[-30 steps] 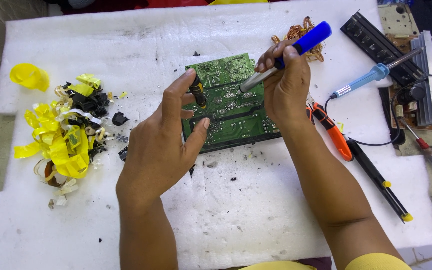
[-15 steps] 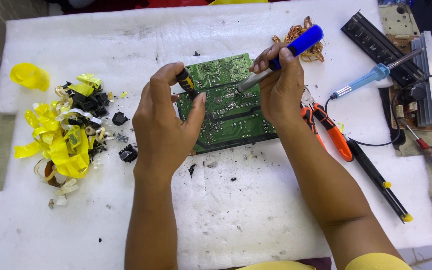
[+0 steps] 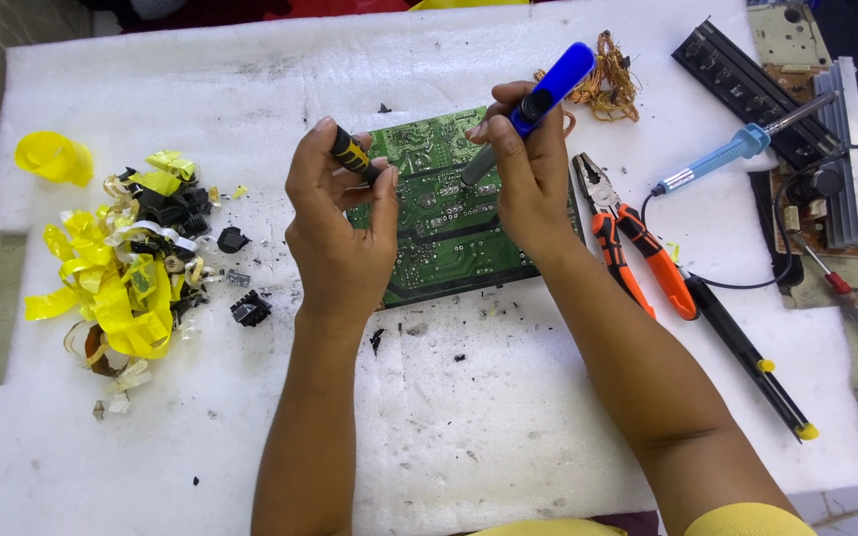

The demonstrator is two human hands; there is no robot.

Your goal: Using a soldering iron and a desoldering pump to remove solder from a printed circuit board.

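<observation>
Two bare forearms, yellow garment [image 3: 737, 519] at bottom edge

White foam sheet [image 3: 469, 427]; green circuit board [image 3: 449, 228], orange pliers [image 3: 638, 248], perhaps tape scraps [image 3: 111, 288]

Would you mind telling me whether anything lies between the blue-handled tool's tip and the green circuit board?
Nothing visible does. The right hand holds the blue-handled tool with its tip down at the green circuit board; the left hand stays off to the side.
</observation>
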